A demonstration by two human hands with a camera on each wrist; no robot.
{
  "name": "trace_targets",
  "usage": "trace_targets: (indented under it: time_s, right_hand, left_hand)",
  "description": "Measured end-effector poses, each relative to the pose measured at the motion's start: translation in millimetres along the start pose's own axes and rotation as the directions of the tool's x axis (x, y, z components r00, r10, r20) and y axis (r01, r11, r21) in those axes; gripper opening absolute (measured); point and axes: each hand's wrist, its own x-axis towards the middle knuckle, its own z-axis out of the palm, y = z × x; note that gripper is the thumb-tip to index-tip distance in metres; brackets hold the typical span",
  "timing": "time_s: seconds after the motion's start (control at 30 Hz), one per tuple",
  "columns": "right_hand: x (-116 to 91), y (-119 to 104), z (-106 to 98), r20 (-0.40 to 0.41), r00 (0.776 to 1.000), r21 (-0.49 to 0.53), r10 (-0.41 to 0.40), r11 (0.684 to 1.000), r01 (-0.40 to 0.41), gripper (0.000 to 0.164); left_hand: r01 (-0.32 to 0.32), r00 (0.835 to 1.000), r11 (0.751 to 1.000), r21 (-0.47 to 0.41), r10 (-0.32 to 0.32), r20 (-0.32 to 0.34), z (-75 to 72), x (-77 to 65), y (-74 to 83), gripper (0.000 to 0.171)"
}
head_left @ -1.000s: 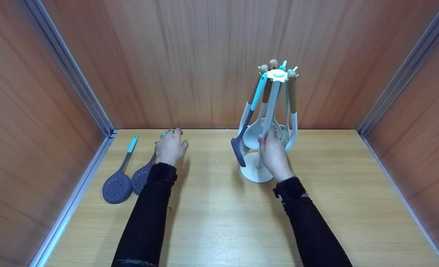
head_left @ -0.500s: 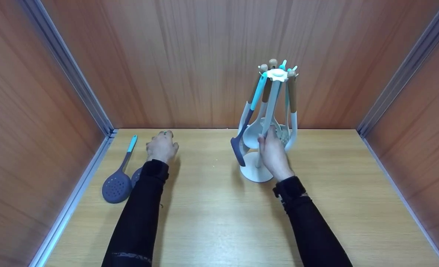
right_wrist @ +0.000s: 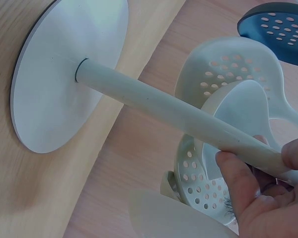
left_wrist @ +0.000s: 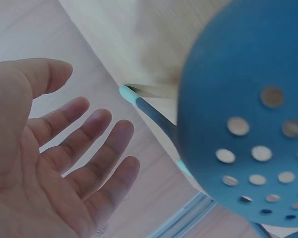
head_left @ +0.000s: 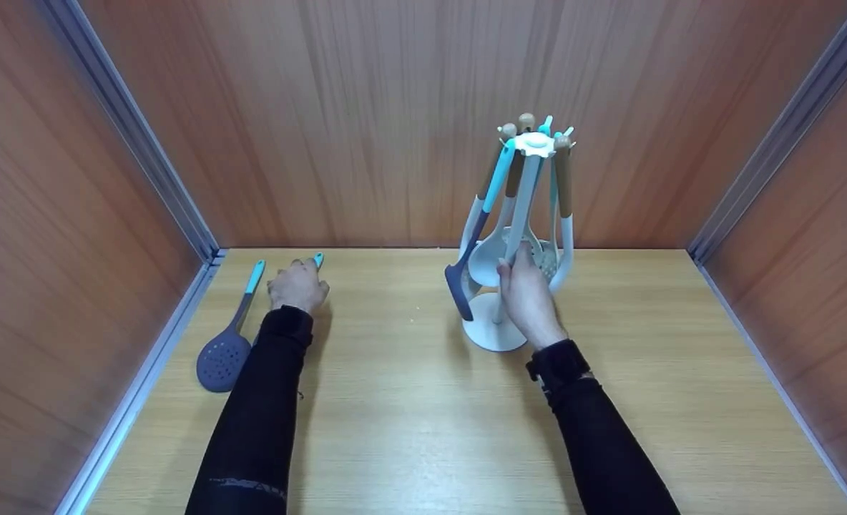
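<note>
My left hand (head_left: 298,287) hovers over a dark blue skimmer, hiding most of it; its turquoise handle end (head_left: 319,260) shows beyond the fingers. In the left wrist view, that skimmer's perforated head (left_wrist: 213,74) looms large beside the hand (left_wrist: 74,163), whose fingers are spread and hold nothing. A second blue skimmer (head_left: 223,363) with a turquoise handle lies to the left. My right hand (head_left: 531,300) grips the white pole (right_wrist: 154,104) of an upright utensil stand. White ladles and spoons with brown handles hang around it, with a dark blue, turquoise-handled utensil (head_left: 459,286) at the left.
The stand's round white base (head_left: 491,332) rests on the wooden table (head_left: 423,415). Wood-grain panels (head_left: 395,129) close off the back and both sides, with grey metal strips (head_left: 152,172) along the corners.
My left hand has moved left and slightly nearer over the second skimmer, and the handle end now shows past it. The right hand and the stand have stayed put.
</note>
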Motion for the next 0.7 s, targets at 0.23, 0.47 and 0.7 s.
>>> trace_targets:
  time_s: [0.23, 0.47, 0.7]
  right_hand:
    - [1, 0, 0, 0.005, 1.0, 0.002, -0.001, 1.0, 0.001, 0.044]
    - [0, 0, -1, 0.004, 1.0, 0.006, -0.002, 1.0, 0.002, 0.044]
    - [-1, 1, -1, -0.003, 1.0, -0.018, -0.018, 1.0, 0.018, 0.045]
  left_hand:
    - [0.022, 0.998, 1.0, 0.017, -0.023, 0.064, -0.4, 0.7, -10.8, 0.05]
    - [0.052, 0.985, 0.998, 0.029, -0.056, 0.163, -1.4, -1.7, -15.8, 0.052]
    - [0.068, 0.978, 0.998, 0.002, -0.068, 0.198, 3.3, -4.2, -15.2, 0.047]
